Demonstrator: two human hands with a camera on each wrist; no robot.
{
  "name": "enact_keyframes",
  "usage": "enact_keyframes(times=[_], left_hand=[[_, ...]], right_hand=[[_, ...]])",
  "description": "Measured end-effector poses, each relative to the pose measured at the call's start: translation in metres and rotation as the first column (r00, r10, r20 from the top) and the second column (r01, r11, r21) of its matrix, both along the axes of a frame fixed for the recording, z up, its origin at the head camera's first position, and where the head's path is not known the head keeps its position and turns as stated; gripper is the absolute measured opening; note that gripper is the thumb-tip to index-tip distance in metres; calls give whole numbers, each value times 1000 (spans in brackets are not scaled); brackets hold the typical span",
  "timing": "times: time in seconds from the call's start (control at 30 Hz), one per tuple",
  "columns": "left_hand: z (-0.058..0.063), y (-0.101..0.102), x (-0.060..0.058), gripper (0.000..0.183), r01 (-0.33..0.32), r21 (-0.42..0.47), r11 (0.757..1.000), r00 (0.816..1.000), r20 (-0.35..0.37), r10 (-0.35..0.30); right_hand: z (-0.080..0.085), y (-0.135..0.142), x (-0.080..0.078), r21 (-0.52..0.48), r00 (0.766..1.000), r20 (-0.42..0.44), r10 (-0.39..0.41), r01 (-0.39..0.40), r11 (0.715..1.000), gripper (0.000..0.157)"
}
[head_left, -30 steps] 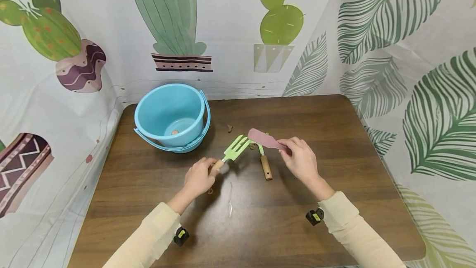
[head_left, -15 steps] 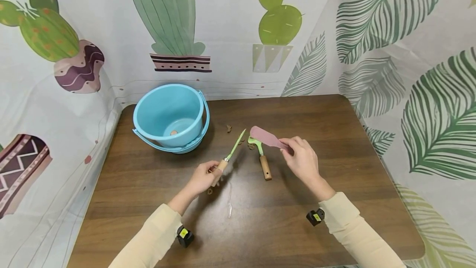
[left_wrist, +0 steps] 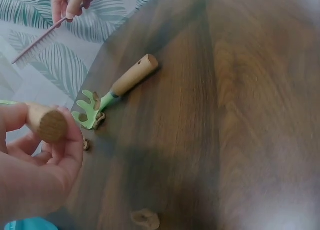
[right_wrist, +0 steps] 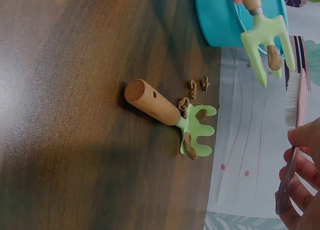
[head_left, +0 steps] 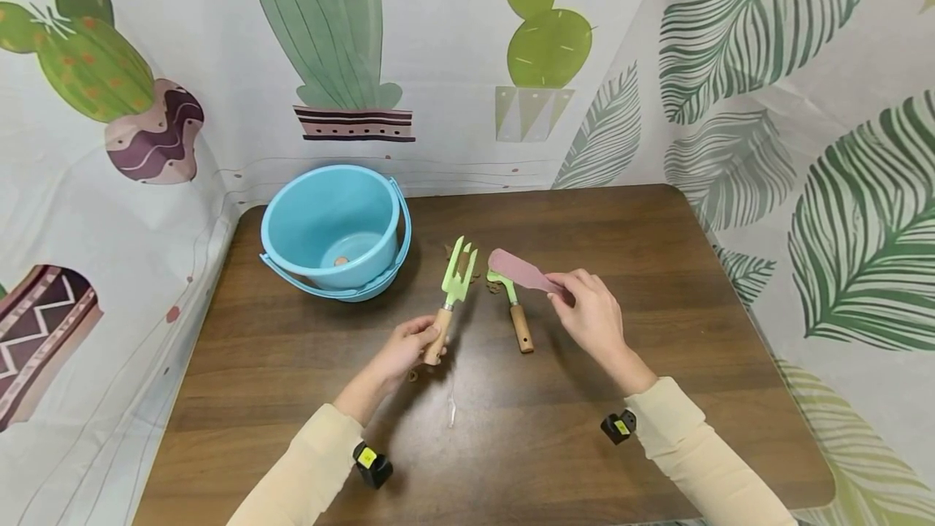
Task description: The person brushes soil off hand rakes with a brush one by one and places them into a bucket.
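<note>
My left hand (head_left: 409, 347) grips the wooden handle of a light green garden fork (head_left: 456, 278), held above the table with its prongs pointing away. A brown lump (right_wrist: 274, 58) clings to the fork's prongs in the right wrist view. My right hand (head_left: 592, 311) pinches a pink brush (head_left: 520, 269), whose white bristles (right_wrist: 292, 97) face the fork across a gap. Between the hands, a green hand rake (right_wrist: 197, 127) with a wooden handle lies on the table. Brown bits stick to the rake's tines, and several brown crumbs (right_wrist: 192, 89) lie beside it.
A light blue bucket (head_left: 329, 258) stands at the table's back left, its handle lowered, with a small orange-brown thing (head_left: 341, 261) at its bottom. A brown ring-shaped bit (left_wrist: 145, 219) lies near my left hand. Printed cloth (head_left: 453, 63) hangs behind the table (head_left: 694, 331).
My left hand has rotated the fork: its flat face turned edge-on, then showed again, and the prongs swung from the brush towards the left. The right hand and brush have barely moved.
</note>
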State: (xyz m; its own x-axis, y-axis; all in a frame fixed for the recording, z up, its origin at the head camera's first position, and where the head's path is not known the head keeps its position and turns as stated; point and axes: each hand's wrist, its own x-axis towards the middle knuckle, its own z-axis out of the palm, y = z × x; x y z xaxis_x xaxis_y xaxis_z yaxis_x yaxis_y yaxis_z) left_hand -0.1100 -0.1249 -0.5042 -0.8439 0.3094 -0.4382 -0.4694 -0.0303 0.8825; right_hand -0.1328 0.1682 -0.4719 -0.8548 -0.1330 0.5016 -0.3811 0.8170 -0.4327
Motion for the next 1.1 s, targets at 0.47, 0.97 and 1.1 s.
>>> enact_keyframes(times=[0.47,0.97,1.1], left_hand=[[-2,4,3,40,17,414,910,990,118,-72],[-8,4,6,35,136,649,749,977,37,-210],[-11,4,7,38,176,677,715,970,3,-241]], right_hand=[[2,-3,-1,-3,1000,6,23,-23,1000,26],[5,-11,-6,-18,991,-52,125,-126,992,26],[5,-17,-5,-6,983,-74,170,-171,985,25]])
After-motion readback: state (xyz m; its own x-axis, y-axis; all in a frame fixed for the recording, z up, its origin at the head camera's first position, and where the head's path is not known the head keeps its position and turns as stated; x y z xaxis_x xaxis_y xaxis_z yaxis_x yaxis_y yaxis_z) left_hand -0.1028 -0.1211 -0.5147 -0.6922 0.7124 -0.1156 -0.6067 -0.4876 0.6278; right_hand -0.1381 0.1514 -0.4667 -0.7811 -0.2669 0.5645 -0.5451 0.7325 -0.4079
